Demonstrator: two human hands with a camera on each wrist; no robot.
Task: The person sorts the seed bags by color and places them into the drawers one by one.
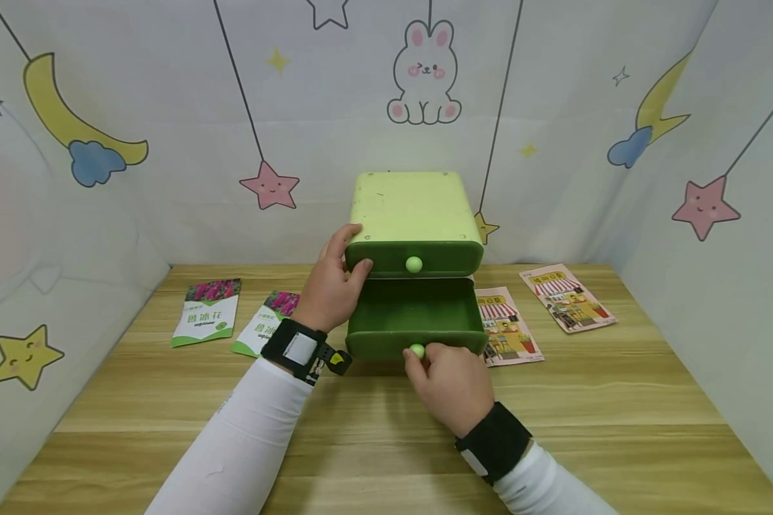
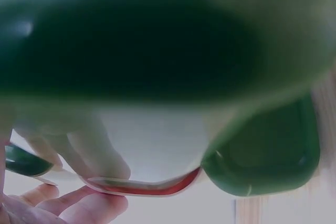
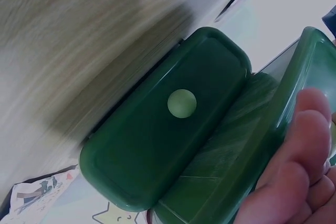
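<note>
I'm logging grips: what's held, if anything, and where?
The right hand holds the lower drawer by its knob; the left hand holds the cabinet by its left front edge.

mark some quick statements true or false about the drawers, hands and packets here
1. The lower drawer is pulled open. True.
2. The right hand holds the lower drawer's knob. True.
3. The upper drawer is pulled out further than the lower one. False: it is shut.
4. The left hand lies flat on the tabletop. False: it touches the cabinet.
5. All packets lie left of the cabinet. False: two pink packets lie on its right.
</note>
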